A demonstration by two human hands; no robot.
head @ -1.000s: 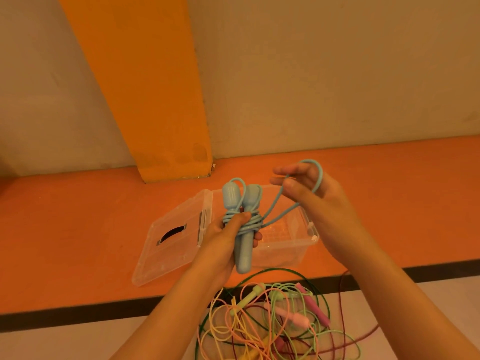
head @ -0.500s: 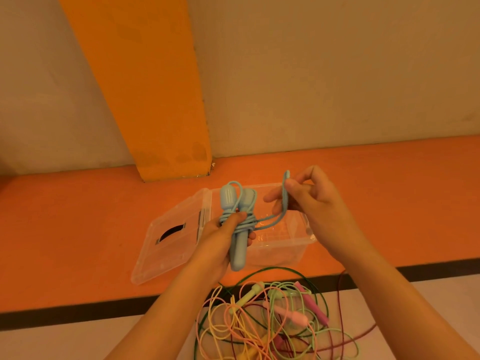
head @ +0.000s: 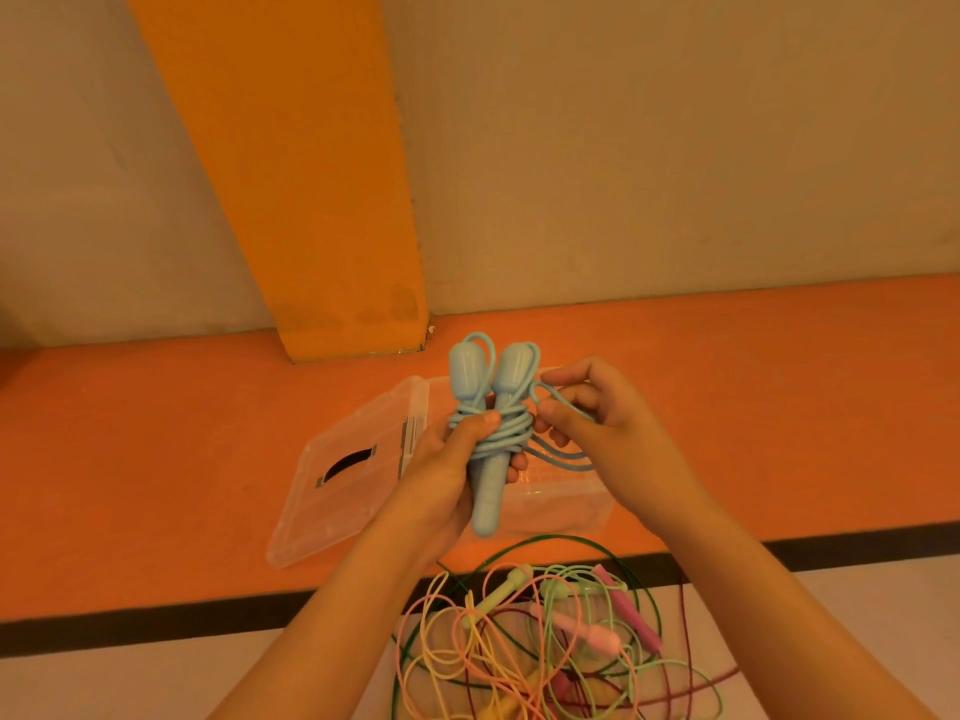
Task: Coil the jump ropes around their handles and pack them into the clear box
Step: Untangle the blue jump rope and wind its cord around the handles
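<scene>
On the orange ledge (head: 156, 459), the clear box (head: 571, 517) is sitting with its lid (head: 343, 491) hinged open to the left. Below it, on the pale floor (head: 156, 678), a tangle of loose jump ropes (head: 545, 631) is lying, soft cords crossing one another and likely to snag if lifted by a cord rather than by paired handles.

Above the box, the blue jump rope (head: 485, 501) is being held with its two handles side by side. Its long axis is running near upright, with the bulbous ends pointing up and away toward the wall. It is looking light. The handles are looking rigid and offering the surest hold, while the cord (head: 506, 433) is looking springy and probably wanting to unwind.

The left hand (head: 441, 475) is gripping both handles, its thumb pressing on the coils. The right hand (head: 608, 433) is pinching the last loose loop (head: 563, 457) just beside the coils.
</scene>
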